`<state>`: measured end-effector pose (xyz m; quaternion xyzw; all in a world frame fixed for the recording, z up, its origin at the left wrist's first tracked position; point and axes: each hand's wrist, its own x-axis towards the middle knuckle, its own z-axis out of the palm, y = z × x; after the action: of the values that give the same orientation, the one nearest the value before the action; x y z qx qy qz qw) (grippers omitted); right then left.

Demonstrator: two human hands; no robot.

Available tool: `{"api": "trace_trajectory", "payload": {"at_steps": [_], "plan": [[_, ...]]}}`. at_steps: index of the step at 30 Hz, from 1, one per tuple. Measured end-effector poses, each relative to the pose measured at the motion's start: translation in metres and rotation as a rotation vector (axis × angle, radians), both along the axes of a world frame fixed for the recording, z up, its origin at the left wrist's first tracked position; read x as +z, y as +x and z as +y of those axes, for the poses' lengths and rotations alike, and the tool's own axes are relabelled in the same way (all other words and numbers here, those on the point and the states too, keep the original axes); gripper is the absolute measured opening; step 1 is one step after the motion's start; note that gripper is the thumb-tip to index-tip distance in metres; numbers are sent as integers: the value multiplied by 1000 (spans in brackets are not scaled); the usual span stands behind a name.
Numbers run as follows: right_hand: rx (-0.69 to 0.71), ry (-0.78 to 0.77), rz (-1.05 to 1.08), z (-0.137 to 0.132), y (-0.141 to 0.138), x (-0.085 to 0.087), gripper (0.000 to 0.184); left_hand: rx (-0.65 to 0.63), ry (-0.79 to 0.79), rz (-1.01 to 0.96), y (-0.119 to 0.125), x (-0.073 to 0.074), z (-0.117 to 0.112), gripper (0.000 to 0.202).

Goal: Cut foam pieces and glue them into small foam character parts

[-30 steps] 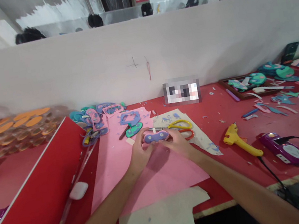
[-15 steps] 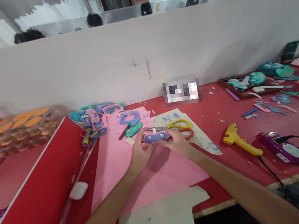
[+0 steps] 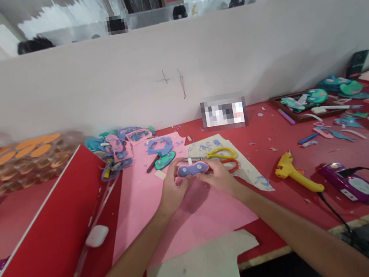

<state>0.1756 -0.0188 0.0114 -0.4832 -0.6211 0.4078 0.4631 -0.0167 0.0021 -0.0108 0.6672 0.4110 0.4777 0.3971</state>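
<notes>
Between my two hands is a small blue felt piece (image 3: 193,169) with a pink edge and two pale round spots. My left hand (image 3: 174,187) pinches its left end, and my right hand (image 3: 221,178) grips the right end. A sheet of pink felt (image 3: 184,231) lies beneath my hands. Just beyond them are a green felt piece (image 3: 165,160) and a blue felt offcut (image 3: 159,146) with a hole. Scissors with a yellow handle (image 3: 221,153) rest close behind my right hand, beside a red-orange handle (image 3: 232,165).
On the right lie a yellow glue gun (image 3: 297,175) and a purple device (image 3: 352,182) with black cables. A dark tray (image 3: 301,116) holds green felt pieces. A red divider (image 3: 46,233) rises at left, near a felt pile (image 3: 116,148). A white partition (image 3: 110,84) stands behind.
</notes>
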Motion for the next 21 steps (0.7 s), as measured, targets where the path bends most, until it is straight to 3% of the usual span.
{"api": "trace_trajectory", "payload": {"at_steps": [21], "plan": [[2,4,-24,-1,0,2,24,0,16,47,0,3,-1,48]]}}
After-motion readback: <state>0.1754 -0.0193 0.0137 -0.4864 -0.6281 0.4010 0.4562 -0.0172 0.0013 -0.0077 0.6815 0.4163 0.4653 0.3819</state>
